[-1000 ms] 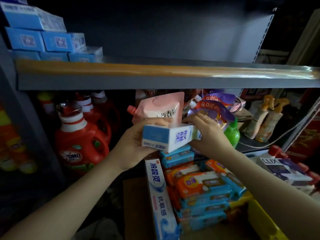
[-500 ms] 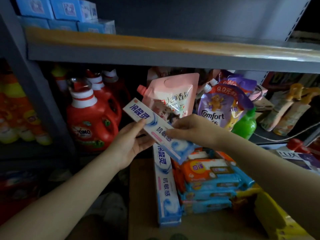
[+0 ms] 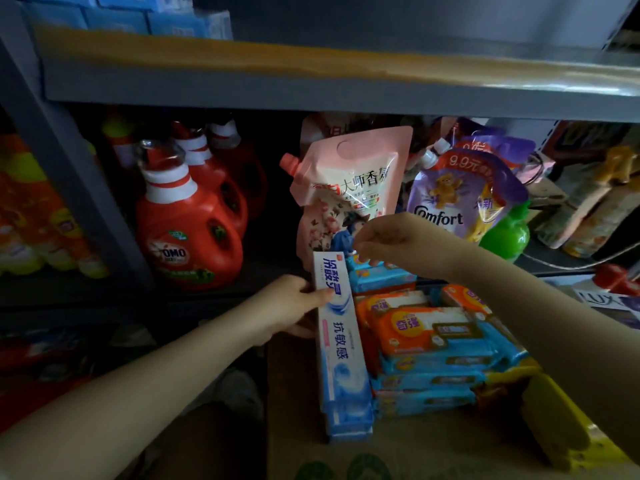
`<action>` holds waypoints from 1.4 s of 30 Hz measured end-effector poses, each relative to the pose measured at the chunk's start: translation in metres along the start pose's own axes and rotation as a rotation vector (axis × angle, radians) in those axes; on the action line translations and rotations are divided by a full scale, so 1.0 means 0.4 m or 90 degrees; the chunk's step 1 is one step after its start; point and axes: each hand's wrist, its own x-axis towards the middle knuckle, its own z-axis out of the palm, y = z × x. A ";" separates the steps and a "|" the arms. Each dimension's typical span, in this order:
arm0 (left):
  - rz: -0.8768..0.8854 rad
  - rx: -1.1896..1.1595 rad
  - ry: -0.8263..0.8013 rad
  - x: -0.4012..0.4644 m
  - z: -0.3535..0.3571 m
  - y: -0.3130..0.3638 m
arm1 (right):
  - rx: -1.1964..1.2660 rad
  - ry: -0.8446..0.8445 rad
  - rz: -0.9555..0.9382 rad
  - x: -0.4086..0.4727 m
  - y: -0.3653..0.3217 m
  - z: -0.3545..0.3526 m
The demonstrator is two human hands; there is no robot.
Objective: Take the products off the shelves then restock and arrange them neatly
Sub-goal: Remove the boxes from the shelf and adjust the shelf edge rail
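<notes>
Under the dim shelf [image 3: 311, 95], the left hand [image 3: 287, 306] held a toothpaste box [image 3: 337, 337]; the right hand [image 3: 398, 240], loosely curled above that box, held nothing. It probably needed laying flat next.

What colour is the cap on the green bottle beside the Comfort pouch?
Green, like the round green plastic bottle itself; head view.

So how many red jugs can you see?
3: front jug with the OMO label, second jug behind it, third jug farther back. More may hide in the dark.
</notes>
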 end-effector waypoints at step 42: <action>0.685 0.929 0.649 -0.198 -0.513 0.337 | -0.236 0.264 0.126 0.329 -0.491 -0.188</action>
